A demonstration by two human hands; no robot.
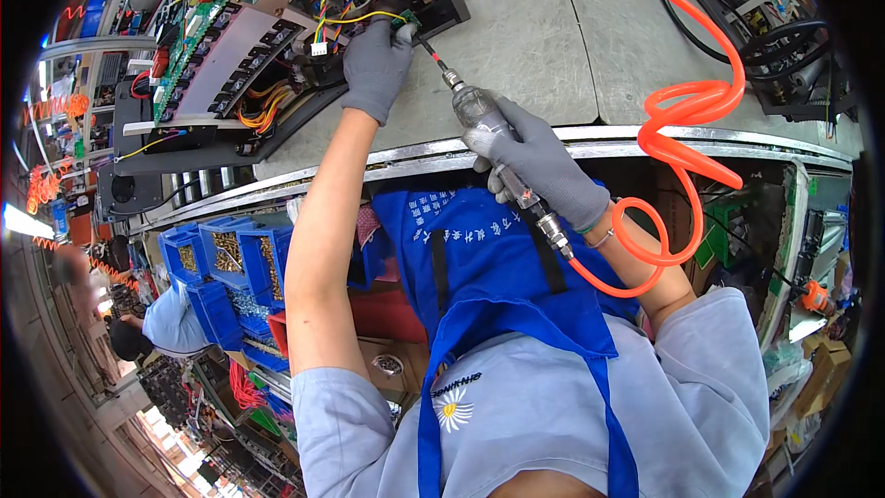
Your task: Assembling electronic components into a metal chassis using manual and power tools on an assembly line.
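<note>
My right hand, in a grey glove, is wrapped round a pneumatic screwdriver. An orange coiled air hose runs from the tool's rear end. The red-banded bit points up and left, its tip close to a small green circuit board at the edge of a black chassis. My left hand, also gloved in grey, is at that same edge with bent fingers close to the board. What its fingertips hold, if anything, is hidden. Next to it hangs a white connector on coloured wires.
A long unit with green boards and black components lies to the left. Another open chassis with black cables sits at the far right of the metal table. Blue bins of screws stand below the table edge. Another person is at the left.
</note>
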